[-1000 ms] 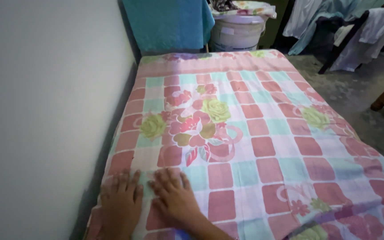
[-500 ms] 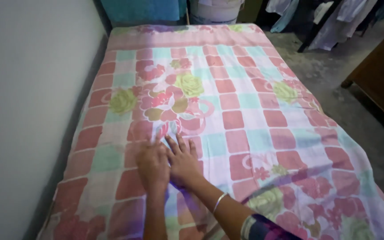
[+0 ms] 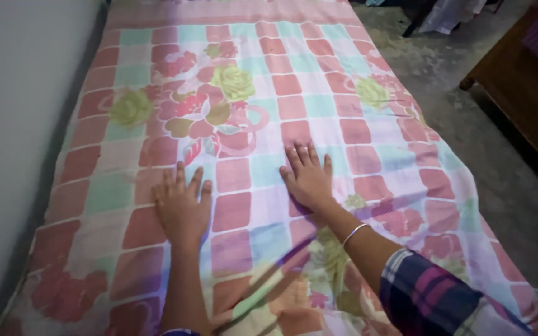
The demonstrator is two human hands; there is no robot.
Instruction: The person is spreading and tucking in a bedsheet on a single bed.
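Note:
A pink, mint and white checked bedsheet with a printed rose pattern covers the whole bed. My left hand lies flat on it, palm down, fingers spread, holding nothing. My right hand presses flat on the sheet a hand's width to the right, fingers apart as well. A thin silver bangle circles my right wrist, and a plaid sleeve shows at the bottom right. Both hands rest just below the large rose print.
A pale wall runs tight along the bed's left side. Grey concrete floor lies to the right. Dark wooden furniture stands at the right edge. Hanging cloth shows at the top right.
My hands were together near the sheet's left side, then slid up toward the middle. Now they have spread apart, left to the left and right to the right. The view has tilted down.

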